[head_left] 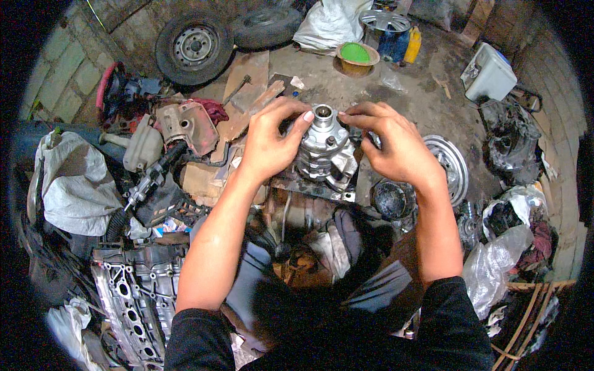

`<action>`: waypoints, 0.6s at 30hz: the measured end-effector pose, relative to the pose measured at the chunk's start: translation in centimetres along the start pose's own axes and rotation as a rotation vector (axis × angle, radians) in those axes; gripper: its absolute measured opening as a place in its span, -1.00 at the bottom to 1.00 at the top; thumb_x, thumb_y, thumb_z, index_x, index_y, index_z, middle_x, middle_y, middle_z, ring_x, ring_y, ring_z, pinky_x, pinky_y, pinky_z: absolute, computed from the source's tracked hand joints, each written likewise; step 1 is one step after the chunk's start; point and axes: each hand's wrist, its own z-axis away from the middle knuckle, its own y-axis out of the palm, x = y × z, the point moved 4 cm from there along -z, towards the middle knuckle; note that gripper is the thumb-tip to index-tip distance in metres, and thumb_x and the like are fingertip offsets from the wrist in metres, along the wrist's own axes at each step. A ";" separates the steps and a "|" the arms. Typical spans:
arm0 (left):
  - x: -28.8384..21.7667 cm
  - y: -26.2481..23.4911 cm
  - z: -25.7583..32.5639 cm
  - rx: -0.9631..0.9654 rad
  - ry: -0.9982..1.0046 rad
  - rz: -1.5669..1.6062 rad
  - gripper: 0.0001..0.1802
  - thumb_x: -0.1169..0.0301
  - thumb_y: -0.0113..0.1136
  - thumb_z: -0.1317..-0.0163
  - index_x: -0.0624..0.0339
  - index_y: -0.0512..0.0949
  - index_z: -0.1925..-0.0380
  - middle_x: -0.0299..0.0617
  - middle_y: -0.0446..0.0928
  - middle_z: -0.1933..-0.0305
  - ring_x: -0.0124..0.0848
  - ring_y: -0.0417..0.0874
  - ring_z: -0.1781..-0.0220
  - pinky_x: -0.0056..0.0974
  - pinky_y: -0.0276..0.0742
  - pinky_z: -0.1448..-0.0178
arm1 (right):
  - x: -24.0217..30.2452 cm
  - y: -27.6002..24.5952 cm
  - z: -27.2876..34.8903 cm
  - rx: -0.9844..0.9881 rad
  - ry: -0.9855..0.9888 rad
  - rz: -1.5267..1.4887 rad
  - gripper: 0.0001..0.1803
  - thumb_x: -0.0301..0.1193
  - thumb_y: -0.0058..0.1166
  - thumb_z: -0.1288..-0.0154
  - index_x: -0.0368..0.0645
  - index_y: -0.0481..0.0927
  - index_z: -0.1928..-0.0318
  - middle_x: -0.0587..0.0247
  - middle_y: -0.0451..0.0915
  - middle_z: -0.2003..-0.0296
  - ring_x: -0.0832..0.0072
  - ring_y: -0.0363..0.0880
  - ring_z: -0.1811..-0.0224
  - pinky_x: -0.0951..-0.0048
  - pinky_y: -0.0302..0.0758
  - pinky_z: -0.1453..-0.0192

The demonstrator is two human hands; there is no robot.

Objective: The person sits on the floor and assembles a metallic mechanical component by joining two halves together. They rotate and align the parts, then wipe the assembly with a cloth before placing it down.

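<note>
A silvery metal car part (325, 148), which looks like an air-conditioning compressor, stands upright in front of me with its round hollow neck on top. It rests on a dark, greasy block or board (312, 188). My left hand (275, 136) is cupped at the left of the neck, thumb tip touching or very close to its side. At the right, my right hand (396, 142) has bent fingers reaching to the neck, its thumb held apart. Nothing shows in either hand. Whether the fingertips press on the metal is hard to see.
Wheels with tyres (195, 46) lean at the far left. A cylinder head (133, 309) lies near left, by a white sack (77, 185). At right are a black bowl (393, 198), a metal wheel rim (451, 167) and plastic bags (498, 260). A basin (357, 59) stands far off.
</note>
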 end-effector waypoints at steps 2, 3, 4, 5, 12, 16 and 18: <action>-0.3 0.0 0.0 -0.003 0.003 0.009 -0.81 0.39 0.26 -0.27 0.33 0.66 0.28 -0.01 0.66 0.24 -0.14 0.70 0.16 -0.17 0.55 0.01 | -0.3 0.2 0.4 -0.037 0.004 0.000 -0.48 -0.65 0.01 -0.06 -0.18 0.63 -0.10 -0.02 0.56 -0.11 0.04 0.49 -0.20 0.17 0.38 -0.35; -0.3 0.0 0.1 0.002 -0.007 -0.003 -0.81 0.39 0.26 -0.27 0.32 0.66 0.27 -0.01 0.66 0.23 -0.14 0.71 0.15 -0.17 0.55 0.00 | -0.7 0.4 0.5 0.024 0.000 -0.026 -0.35 -0.67 -0.01 -0.05 -0.14 0.53 -0.24 -0.06 0.53 -0.14 0.02 0.48 -0.23 0.16 0.36 -0.38; -0.3 0.0 0.1 0.008 -0.016 -0.015 -0.81 0.38 0.26 -0.27 0.32 0.66 0.26 -0.01 0.67 0.22 -0.14 0.71 0.14 -0.17 0.55 -0.01 | -0.8 0.3 0.7 0.024 0.010 -0.053 -0.30 -0.68 -0.01 -0.05 -0.12 0.47 -0.30 -0.07 0.52 -0.15 0.01 0.48 -0.22 0.15 0.36 -0.37; -0.3 0.0 0.0 0.015 -0.025 -0.027 -0.81 0.38 0.26 -0.27 0.31 0.66 0.25 -0.01 0.67 0.21 -0.14 0.71 0.13 -0.17 0.55 -0.03 | -0.9 0.3 0.9 0.023 0.021 -0.080 -0.25 -0.68 -0.02 -0.04 -0.10 0.40 -0.35 -0.07 0.52 -0.16 0.00 0.48 -0.22 0.15 0.37 -0.36; -0.1 0.4 1.0 0.016 0.025 -0.068 -0.74 0.38 0.24 -0.28 0.28 0.63 0.08 0.06 0.66 0.07 -0.10 0.69 -0.03 -0.14 0.52 -0.16 | -6.5 0.8 3.9 -0.087 0.105 -0.089 -0.06 -0.70 -0.07 -0.12 0.15 0.09 -0.54 -0.03 0.55 -0.15 0.17 0.57 0.13 0.23 0.48 -0.16; -0.5 0.6 1.1 -0.031 0.071 -0.112 -0.67 0.36 0.24 -0.29 0.24 0.60 -0.02 0.01 0.62 -0.07 -0.12 0.60 -0.18 -0.12 0.41 -0.31 | -14.6 2.2 9.0 0.097 0.385 0.137 -0.30 -0.59 -0.01 -0.15 -0.04 0.37 -0.38 -0.12 0.63 -0.02 0.04 0.62 0.01 0.15 0.50 -0.15; -0.8 0.6 1.1 -0.072 0.127 -0.136 -0.65 0.36 0.24 -0.29 0.25 0.58 -0.05 -0.01 0.61 -0.09 -0.10 0.58 -0.19 -0.11 0.38 -0.34 | -17.1 2.8 11.9 0.198 0.534 0.191 -0.42 -0.53 0.03 -0.16 -0.12 0.50 -0.26 -0.16 0.65 0.03 0.00 0.62 -0.04 0.14 0.49 -0.18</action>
